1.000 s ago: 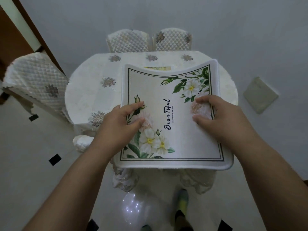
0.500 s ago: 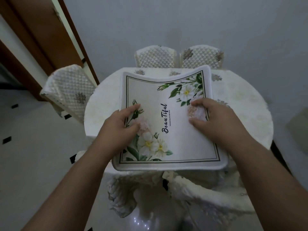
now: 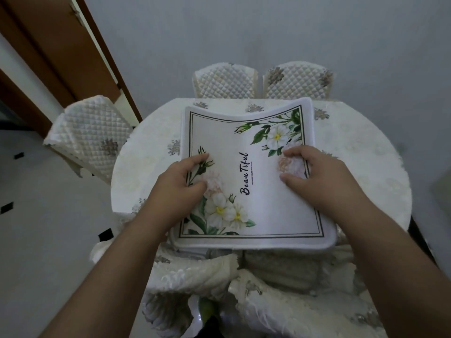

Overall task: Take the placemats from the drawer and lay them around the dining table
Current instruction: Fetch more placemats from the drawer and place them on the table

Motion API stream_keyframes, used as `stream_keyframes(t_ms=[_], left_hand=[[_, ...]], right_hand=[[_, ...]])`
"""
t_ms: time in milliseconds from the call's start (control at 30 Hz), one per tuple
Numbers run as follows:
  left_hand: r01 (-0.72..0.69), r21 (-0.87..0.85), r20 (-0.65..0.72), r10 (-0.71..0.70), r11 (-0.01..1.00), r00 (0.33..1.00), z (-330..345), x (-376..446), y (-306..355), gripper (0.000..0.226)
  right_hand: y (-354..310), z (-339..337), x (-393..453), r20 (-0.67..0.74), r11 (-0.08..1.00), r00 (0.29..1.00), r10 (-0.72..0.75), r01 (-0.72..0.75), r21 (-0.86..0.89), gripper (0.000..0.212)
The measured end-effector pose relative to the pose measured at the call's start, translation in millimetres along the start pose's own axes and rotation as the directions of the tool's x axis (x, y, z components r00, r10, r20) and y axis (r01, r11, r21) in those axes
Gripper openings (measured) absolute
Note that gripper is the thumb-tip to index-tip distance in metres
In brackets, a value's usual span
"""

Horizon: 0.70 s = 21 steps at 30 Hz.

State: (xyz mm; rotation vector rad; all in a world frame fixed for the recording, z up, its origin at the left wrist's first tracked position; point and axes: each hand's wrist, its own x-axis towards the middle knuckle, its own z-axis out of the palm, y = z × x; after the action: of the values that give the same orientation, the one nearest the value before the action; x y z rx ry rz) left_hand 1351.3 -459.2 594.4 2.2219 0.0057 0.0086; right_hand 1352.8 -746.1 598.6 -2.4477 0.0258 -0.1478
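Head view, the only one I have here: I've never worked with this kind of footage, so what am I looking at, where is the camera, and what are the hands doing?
There is no machine. A person wears a wide-angle camera on the head, looking down past both forearms. The left hand and right hand grip a floral placemat printed "Beautiful", thumbs on top, above a round dining table. A pale patterned cloth covers the table. The mat sags in the middle, and extra edges under its near side suggest a stack. Quilted chairs stand around the table.

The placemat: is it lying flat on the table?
No. Both hands, left and right, hold the placemat above the table, and its far edge sags.
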Motion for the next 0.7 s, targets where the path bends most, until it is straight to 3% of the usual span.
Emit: stream_keyframes(t_ms=[267, 433, 700], left_hand=[[-0.043, -0.063, 0.101, 0.05, 0.997, 0.994, 7.4, 96.3, -22.2, 0.052], [-0.051, -0.075, 0.161, 0.063, 0.996, 0.985, 7.2, 163.2, -40.7, 0.05], [0.063, -0.197, 0.267, -0.009, 0.978, 0.964, 25.6, 251.2, -48.0, 0.076]], right_hand=[[-0.4, 22.4, 68.7, -0.028, 0.994, 0.994, 0.107, -0.107, -0.008, 0.041], [-3.9, 48.7, 123.0, -0.004, 0.98, 0.982, 0.19, -0.19, -0.053, 0.053], [16.7, 73.9, 195.6, -0.038, 0.964, 0.963, 0.267, -0.267, -0.006, 0.056]])
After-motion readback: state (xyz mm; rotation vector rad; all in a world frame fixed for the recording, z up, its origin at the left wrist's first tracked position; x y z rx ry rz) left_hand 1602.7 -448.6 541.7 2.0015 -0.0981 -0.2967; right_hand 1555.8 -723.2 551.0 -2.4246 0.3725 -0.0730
